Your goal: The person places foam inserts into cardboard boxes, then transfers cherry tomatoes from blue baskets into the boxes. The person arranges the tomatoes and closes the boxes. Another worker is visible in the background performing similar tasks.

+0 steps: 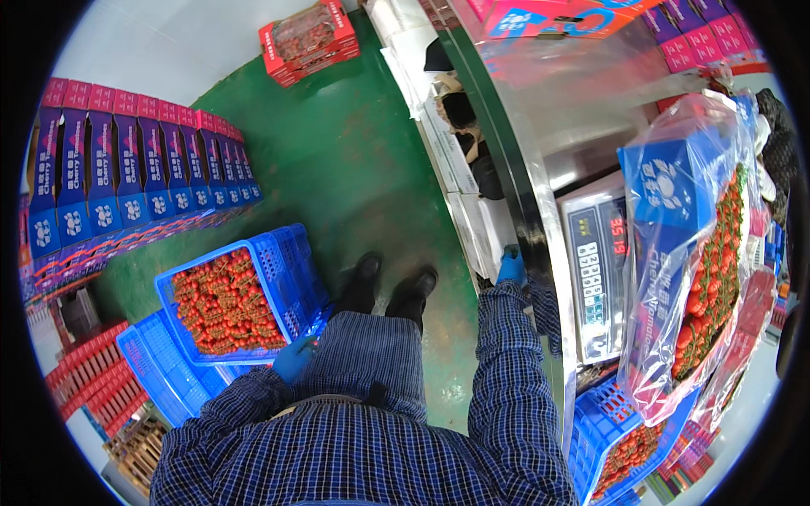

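My left hand (294,359), in a blue glove, hangs by my thigh close to the near corner of a blue plastic crate (269,265). The crate holds cherry tomatoes on the vine (224,303). Whether that hand touches the crate is unclear, and its fingers are partly hidden. My right hand (511,265), also blue-gloved, reaches down beside the metal table's edge (552,253), by white cartons (484,231) under the table. Its fingertips point away from me, and any grip is hard to make out.
On the table stand a digital scale (595,272) and a cherry tomato carton (674,183) in clear plastic film. Printed cartons (133,152) are stacked at left. A red box (310,41) sits on the green floor (354,158). Another tomato crate (601,411) is at lower right.
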`<state>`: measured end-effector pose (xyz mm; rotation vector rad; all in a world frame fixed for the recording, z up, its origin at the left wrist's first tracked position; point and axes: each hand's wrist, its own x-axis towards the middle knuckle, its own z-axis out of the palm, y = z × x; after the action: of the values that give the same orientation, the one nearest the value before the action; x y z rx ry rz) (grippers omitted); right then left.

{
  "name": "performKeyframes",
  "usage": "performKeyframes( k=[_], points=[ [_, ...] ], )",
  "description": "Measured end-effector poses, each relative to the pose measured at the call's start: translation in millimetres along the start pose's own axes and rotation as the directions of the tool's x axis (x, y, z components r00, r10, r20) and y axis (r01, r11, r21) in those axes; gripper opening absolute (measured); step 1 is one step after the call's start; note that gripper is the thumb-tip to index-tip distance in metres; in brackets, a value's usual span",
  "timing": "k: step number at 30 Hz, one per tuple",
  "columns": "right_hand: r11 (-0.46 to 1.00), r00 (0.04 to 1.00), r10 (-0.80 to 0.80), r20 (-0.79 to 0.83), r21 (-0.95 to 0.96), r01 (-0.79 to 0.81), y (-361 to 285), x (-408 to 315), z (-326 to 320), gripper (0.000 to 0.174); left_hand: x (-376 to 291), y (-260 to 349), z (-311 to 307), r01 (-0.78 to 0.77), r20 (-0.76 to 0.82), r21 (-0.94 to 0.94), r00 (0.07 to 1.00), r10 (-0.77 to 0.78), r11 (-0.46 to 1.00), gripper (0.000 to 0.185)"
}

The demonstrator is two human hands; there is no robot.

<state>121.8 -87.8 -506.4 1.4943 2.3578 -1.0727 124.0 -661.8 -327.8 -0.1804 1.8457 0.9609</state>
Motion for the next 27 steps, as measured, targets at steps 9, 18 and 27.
performKeyframes(
  k=[9,18,27],
  points=[
    [0.987,0.999,0.038,-0.032,0.160,-0.033,-32.3,-36.8,-20.0,0.035,10.3,5.9,1.9,-0.076,0.004,-0.094,0.997,0.077,0.993,0.041],
    [0.981,0.982,-0.176,-0.072,-0.095,0.169,-86.5,-100.7,-53.6,0.042,13.2,31.8,-3.6,-0.059,0.003,-0.145,0.998,0.060,0.988,0.043],
    [0.931,0.968,-0.217,-0.129,-0.325,0.166,-75.5,-104.5,-53.5,0.040,27.9,50.8,-6.3,-0.228,0.055,0.105,0.973,0.223,0.968,0.044]
  ],
)
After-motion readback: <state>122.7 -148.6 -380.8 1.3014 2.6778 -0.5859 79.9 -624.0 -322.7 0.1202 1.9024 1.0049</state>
